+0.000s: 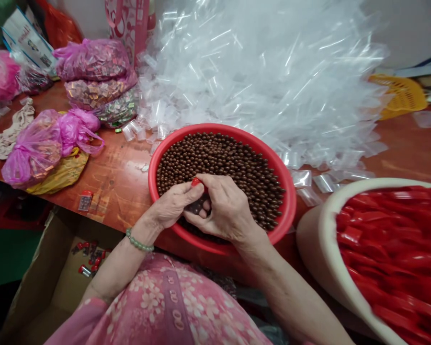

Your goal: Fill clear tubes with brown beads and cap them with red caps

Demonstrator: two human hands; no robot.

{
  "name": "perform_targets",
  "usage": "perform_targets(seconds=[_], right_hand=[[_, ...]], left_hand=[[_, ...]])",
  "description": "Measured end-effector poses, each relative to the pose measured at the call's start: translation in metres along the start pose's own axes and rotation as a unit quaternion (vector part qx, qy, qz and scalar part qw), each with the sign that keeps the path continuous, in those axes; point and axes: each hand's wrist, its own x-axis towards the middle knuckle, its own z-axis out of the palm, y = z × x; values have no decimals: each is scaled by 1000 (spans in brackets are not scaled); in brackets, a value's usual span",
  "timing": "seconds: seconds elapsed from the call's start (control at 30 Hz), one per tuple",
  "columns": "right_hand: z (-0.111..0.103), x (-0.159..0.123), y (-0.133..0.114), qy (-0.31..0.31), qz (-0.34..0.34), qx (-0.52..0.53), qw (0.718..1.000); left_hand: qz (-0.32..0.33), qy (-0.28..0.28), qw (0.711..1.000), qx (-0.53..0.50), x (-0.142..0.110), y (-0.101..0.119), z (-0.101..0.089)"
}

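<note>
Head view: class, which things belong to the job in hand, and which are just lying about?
Probably in the job:
- held case
- brown balls
- red basin
- clear pieces
- red pieces
- white tub
- red-topped cases
- carton

Seemingly lying about:
- cloth
- patterned bag
- yellow basket

Unclear: pink bags.

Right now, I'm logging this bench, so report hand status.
Left hand, right hand: meeting on a small, partly hidden item. Brown balls: in red basin below. Nothing visible blocking hands.
</note>
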Motion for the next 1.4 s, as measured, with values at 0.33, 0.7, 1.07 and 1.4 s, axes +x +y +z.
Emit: perform_targets(seconds=[0.33, 0.7, 1.07, 1.4], right_hand=[[-4, -4, -5, -4, -6, -23, 1000], [1, -4, -5, -44, -23, 28, 998], [-36, -14, 32, -29, 124, 78, 989], [-16, 4, 60, -62, 84, 60, 993]], left_hand=[[-79, 69, 993, -53, 5, 4, 11], [21, 194, 980, 43, -2, -2, 18], [44, 404, 828, 387, -199, 22, -85], [-13, 430, 657, 619, -174, 42, -131]])
